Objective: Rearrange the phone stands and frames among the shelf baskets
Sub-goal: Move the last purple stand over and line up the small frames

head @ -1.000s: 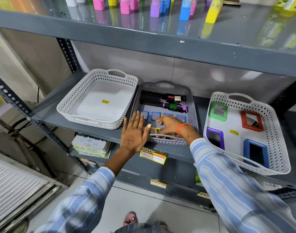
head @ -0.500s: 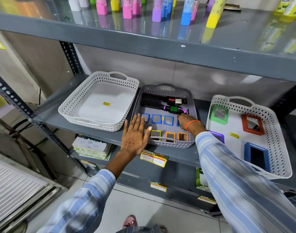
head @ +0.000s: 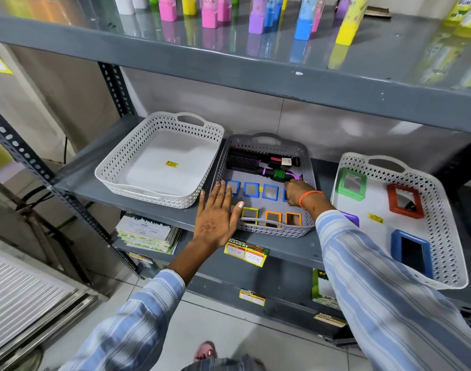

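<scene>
On a grey metal shelf (head: 138, 194), your left hand (head: 215, 212) lies flat and open on the grey basket (head: 306, 167) rim, while your right hand (head: 296, 192), grip hidden, covers the fourth blue frame (head: 285, 194), which could nudge neighbouring frames askew.

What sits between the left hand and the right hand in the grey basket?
In the head view, three small blue frames stand in a row between the left hand and right hand, on the grey basket floor.
</scene>
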Available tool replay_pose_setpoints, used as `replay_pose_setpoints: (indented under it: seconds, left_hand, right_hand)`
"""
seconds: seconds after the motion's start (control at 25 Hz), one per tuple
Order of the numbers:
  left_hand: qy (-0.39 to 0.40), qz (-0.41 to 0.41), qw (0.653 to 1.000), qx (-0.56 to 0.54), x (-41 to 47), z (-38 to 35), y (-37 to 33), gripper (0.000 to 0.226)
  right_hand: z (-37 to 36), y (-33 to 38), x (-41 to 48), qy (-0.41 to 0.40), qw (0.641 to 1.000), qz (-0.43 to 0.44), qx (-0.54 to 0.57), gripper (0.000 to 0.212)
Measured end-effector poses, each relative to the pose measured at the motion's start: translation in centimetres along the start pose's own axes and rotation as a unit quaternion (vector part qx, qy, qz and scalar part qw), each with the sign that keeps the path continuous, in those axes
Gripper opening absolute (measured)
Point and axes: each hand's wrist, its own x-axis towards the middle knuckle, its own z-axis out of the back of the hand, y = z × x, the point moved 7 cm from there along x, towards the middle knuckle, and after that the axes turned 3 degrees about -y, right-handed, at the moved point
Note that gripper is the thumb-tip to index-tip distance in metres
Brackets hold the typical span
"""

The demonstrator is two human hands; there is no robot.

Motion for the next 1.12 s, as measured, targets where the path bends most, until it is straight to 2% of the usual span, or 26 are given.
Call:
replay_pose_setpoints:
  seconds: [0.12,0.2,0.28,0.44,0.6,0.72,1.0,1.12]
  left_hand:
    - [0.001,0.001,1.0,-0.007,0.0,-0.1,0.1,0.081]
    - [-0.002,0.002,1.0,-0.011,0.1,-0.1,0.1,0.082]
    - [-0.002,0.001,1.0,-0.013,0.1,-0.2,0.1,0.082]
    - [0.0,-0.006,1.0,-0.011,0.0,-0.2,0.0,0.082]
    - [0.003,-0.006,1.0,-0.008,0.0,-0.2,0.1,0.082]
    - [0.01,-0.008,1.0,-0.005,0.0,-0.3,0.1,0.082]
    - [0.052,-0.012,0.999,0.002,0.0,-0.3,0.0,0.069]
    - [0.076,-0.015,0.997,0.015,0.1,0.2,-0.3,0.068]
  right_hand:
    - [0.7,0.2,-0.9,0.026,1.0,0.014,0.01,0.06]
    - [-0.4,0.3,-2.3,0.1,0.995,0.015,-0.004,0.055]
    - [-1.8,0.1,-3.3,0.127,0.991,0.017,-0.037,0.044]
    - [-2.6,0.5,-4.1,0.09,0.995,0.022,-0.046,0.034]
    - [-1.9,1.7,-4.0,0.063,0.997,0.042,0.013,0.037]
    - [-1.6,3.3,-4.3,0.04,0.997,0.06,0.039,0.025]
    - [-1.2,3.7,-5.0,0.061,0.994,0.038,0.077,0.002]
    - [0.7,2.9,-6.1,0.018,0.992,0.013,0.12,0.044]
